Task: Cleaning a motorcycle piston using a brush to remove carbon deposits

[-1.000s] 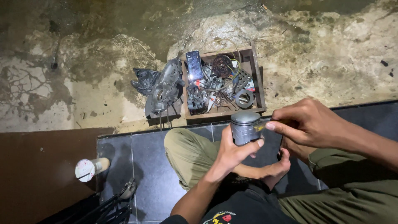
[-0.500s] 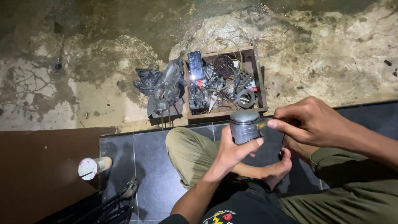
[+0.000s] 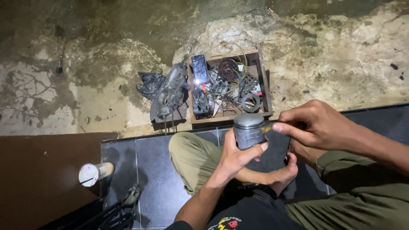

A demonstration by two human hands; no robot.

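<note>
- Left hand grips a grey metal piston from below, fingers wrapped round its skirt, crown up, held above the person's crossed legs.
- Right hand pinches a small yellowish tool against the piston's right side, fingertips closed on it; what kind of tool cannot be told.
- Against the earlier frames: both hands hold the same grasp, piston in the same spot between them. The view has shifted slightly; the white roll at lower left sits a touch lower in frame.
- Person sits on dark floor tiles, bare foot just below the piston.
- Wooden box stands on the stained concrete floor just beyond the tile edge. Inside: a phone with lit screen propped at the left, a round dark part, a metal ring, tangled wires and small parts.
- Grey engine casing lies just left of the box, on a dark rag.
- White roll lies at the tiles' left edge, well apart from the hands.
</note>
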